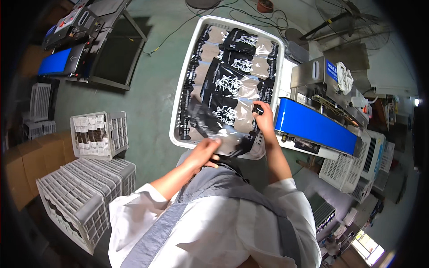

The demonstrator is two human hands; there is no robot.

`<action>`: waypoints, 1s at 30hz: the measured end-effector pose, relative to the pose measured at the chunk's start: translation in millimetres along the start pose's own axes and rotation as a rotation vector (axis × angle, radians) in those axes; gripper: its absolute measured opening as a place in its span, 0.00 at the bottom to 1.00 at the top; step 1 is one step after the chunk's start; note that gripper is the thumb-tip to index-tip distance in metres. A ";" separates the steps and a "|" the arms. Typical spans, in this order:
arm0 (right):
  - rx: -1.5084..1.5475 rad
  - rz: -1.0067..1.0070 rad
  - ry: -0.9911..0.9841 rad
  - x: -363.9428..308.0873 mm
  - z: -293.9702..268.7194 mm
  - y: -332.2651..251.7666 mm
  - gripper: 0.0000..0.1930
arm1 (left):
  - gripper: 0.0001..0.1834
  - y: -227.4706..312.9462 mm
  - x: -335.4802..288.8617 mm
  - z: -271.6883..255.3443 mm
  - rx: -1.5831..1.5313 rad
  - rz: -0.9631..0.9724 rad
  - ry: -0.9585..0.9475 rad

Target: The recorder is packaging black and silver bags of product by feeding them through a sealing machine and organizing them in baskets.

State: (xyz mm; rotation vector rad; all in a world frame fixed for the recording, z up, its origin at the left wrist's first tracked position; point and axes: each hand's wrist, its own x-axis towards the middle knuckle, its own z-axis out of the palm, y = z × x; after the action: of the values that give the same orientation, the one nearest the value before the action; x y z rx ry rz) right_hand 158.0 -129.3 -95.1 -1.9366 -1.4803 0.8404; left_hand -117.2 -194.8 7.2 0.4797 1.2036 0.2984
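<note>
In front of me stands a white plastic crate [173, 127] holding overlapping rows of flat black pouches [228, 85] with clear windows and white print. My left hand [206, 152] is at the crate's near rim, thumb over the near edge of a pouch [230, 137] with a clear window and black ends. Motion smears part of that pouch. Along the crate's right side, my right hand [263, 115] has its fingers curled at the black end of a pouch. Its palm and some fingertips are hidden.
Right of the crate is a machine with a blue conveyor belt [315, 127]; a white cloth [344, 78] hangs on it. A similar machine [67, 56] stands far left. Grey-white crates [85, 192] and a crate of packets [93, 152] sit left. Cables [178, 29] cross the floor.
</note>
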 end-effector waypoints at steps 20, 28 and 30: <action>-0.440 -0.472 0.059 12.1 11.0 -65.0 0.17 | 0.30 25.0 128.2 33.2 1.648 1.033 -0.002; -0.651 -0.742 -0.048 49.6 52.9 -41.2 0.28 | 0.27 38.2 64.4 13.1 1.520 1.140 0.152; -0.667 -0.757 -0.070 50.4 48.7 -37.9 0.28 | 0.27 49.5 45.0 -11.1 1.500 1.056 0.183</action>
State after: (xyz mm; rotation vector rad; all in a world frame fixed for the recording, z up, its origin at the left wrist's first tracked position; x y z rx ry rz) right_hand 107.4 -68.7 -105.7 -1.5002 -2.5114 0.0616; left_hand -111.0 -129.0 -7.7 2.4527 1.0707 0.2716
